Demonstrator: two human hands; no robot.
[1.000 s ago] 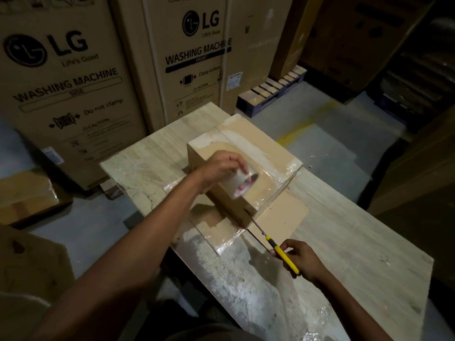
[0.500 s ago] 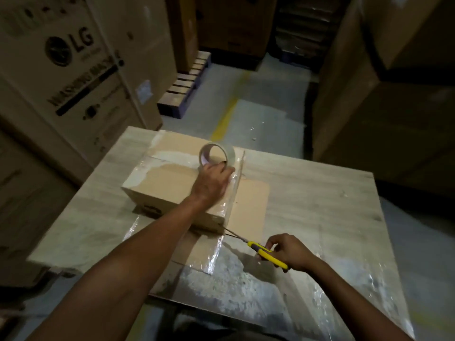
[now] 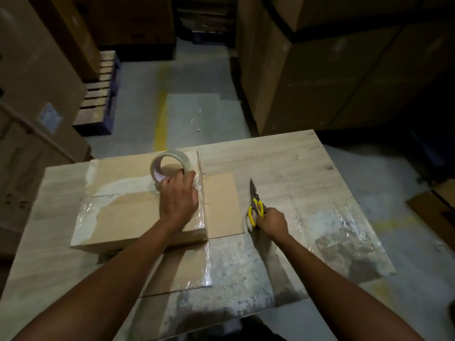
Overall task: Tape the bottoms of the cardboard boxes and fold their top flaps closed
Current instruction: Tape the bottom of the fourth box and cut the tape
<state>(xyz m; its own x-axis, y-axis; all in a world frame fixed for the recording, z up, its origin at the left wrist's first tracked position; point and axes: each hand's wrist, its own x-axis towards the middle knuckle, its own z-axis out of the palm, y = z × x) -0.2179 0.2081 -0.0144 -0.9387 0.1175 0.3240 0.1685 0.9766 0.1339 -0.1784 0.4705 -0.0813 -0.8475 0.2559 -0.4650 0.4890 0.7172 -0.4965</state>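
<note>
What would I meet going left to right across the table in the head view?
Box → tape roll on the box's right end, gripped by the left hand → flap lying flat on the table → scissors, held by the right hand.

The matt brown cardboard box carries glossy clear tape; the pale wooden table looks rough and worn.

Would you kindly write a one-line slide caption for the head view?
Left hand grips a clear tape roll on a taped brown cardboard box; right hand holds yellow-handled scissors over the wooden table.
</note>
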